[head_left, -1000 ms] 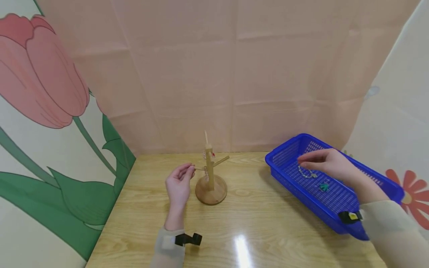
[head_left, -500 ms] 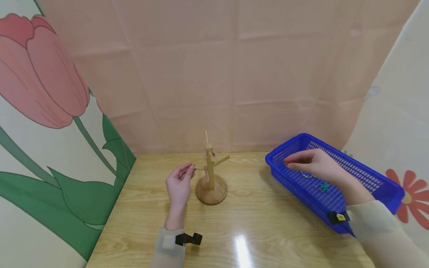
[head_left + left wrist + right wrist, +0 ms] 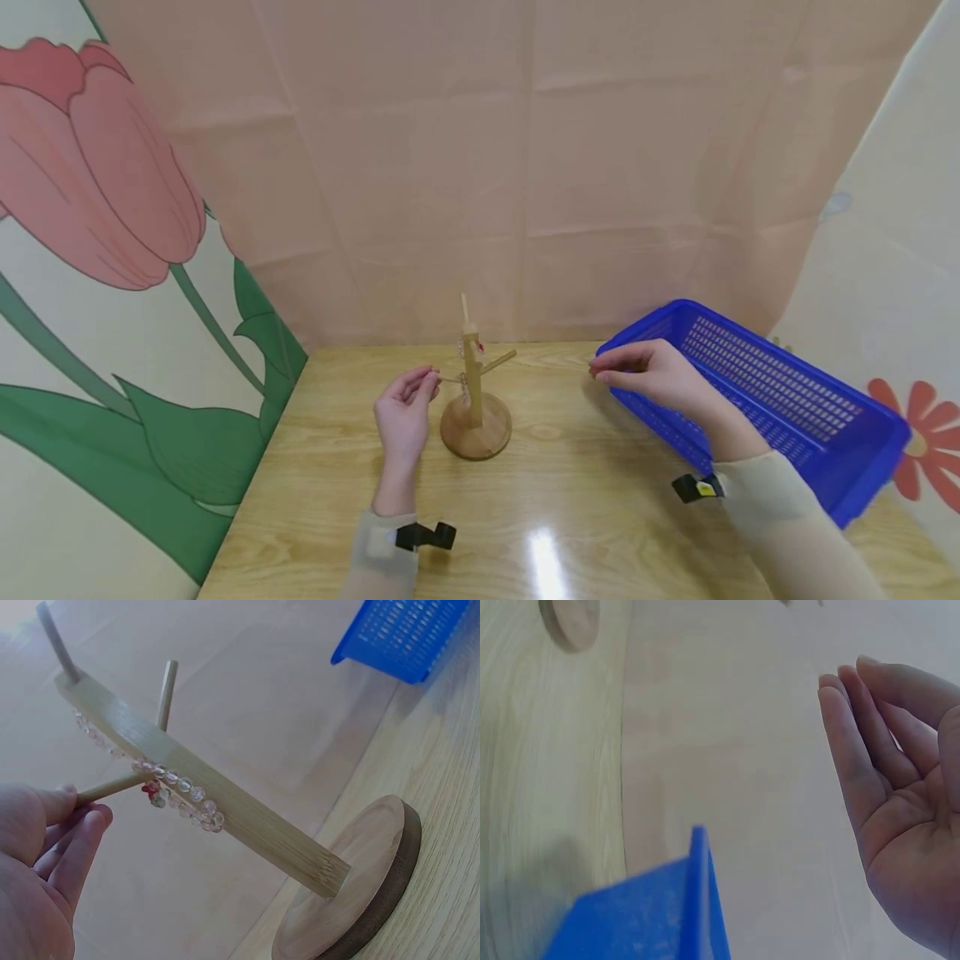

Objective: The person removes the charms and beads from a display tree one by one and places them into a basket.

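A wooden jewelry stand (image 3: 474, 383) with a round base and several pegs stands upright on the table. My left hand (image 3: 403, 412) pinches the end of its left peg (image 3: 112, 787) between thumb and fingers. On that peg hangs a bracelet of clear pinkish beads (image 3: 185, 784) with a small red charm, resting against the post. Another string of beads (image 3: 95, 735) shows higher up, partly behind the post. My right hand (image 3: 660, 379) is in the air above the left rim of the blue basket (image 3: 787, 375). Its fingers are nearly straight, the thumb near their tips, and nothing shows between them.
The blue basket stands at the right of the wooden table (image 3: 337, 483), its near inside hidden by my right arm. A pink cloth backdrop (image 3: 420, 167) rises behind the table. A tulip-printed sheet (image 3: 105, 183) hangs at the left.
My right hand has moved left from over the basket's inside to its left rim. The bracelet and green item seen in the basket are now hidden behind the arm. The left hand stays put.
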`<move>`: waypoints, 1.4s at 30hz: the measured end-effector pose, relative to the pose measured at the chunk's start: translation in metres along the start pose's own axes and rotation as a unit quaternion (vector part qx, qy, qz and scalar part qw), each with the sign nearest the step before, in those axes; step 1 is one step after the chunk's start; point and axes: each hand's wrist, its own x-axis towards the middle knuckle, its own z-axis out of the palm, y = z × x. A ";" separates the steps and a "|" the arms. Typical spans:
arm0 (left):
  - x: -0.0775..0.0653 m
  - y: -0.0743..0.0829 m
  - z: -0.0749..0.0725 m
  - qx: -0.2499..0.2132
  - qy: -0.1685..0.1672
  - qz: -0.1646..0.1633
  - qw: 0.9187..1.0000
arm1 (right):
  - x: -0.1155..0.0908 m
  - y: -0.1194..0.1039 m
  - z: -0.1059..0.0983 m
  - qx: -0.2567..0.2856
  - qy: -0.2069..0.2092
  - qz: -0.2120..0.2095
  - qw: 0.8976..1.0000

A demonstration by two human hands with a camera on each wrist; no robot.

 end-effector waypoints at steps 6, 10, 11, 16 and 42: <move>0.000 0.000 0.001 -0.007 0.001 0.003 1.000 | 0.009 0.003 0.021 0.032 0.005 -0.004 0.999; 0.000 0.000 0.001 -0.009 -0.003 0.003 1.000 | 0.016 0.006 0.037 0.058 0.016 -0.008 0.998; 0.000 0.000 0.000 -0.010 -0.004 0.002 1.000 | 0.018 0.007 0.041 0.066 0.015 -0.011 0.998; -0.002 -0.001 -0.002 -0.007 0.001 -0.008 1.000 | 0.028 0.003 0.056 0.090 0.006 -0.013 0.996; 0.001 -0.003 0.000 0.005 0.002 0.003 1.000 | 0.044 -0.011 0.088 0.174 0.003 -0.047 0.984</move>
